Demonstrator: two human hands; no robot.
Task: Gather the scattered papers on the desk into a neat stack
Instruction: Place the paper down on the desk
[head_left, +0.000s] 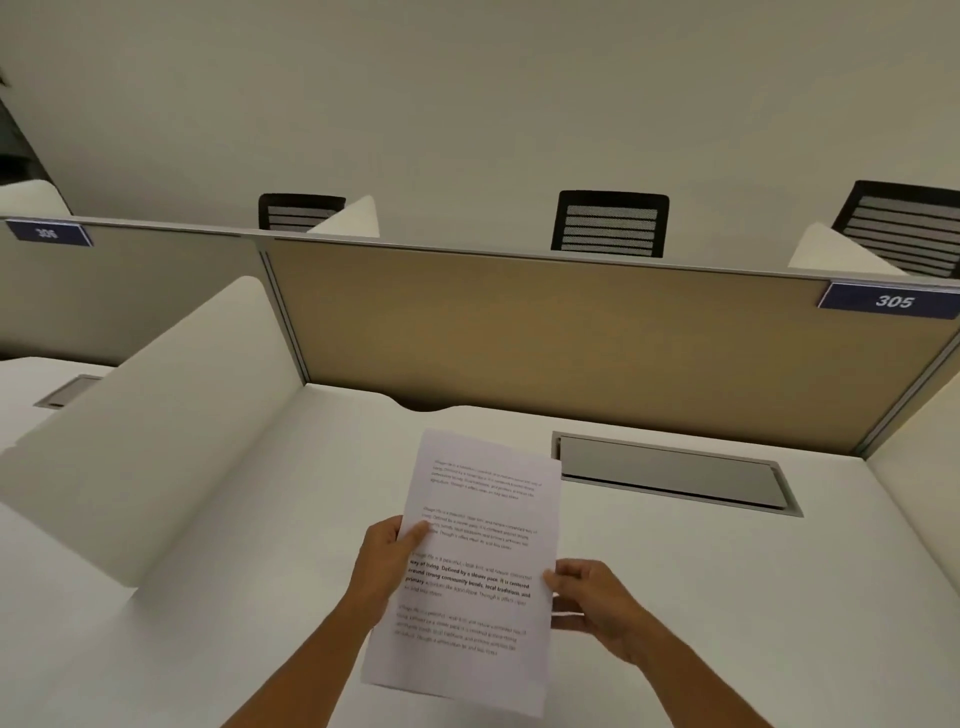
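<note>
A stack of white printed papers (478, 488) is held above the white desk (727, 597), a little tilted, text side up. My left hand (382, 561) grips its left edge, thumb on top of the sheet. My right hand (597, 597) pinches the right edge, fingers curled around it. The sheet edges look nearly aligned; a slight offset shows at the top and the bottom right corner. No other loose paper shows on the desk.
A grey cable-tray lid (675, 475) is set into the desk behind the papers. A tan partition (571, 332) with a label reading 305 (893, 301) closes the back. White side dividers (171, 415) flank the desk. Black mesh chairs (610, 223) stand beyond.
</note>
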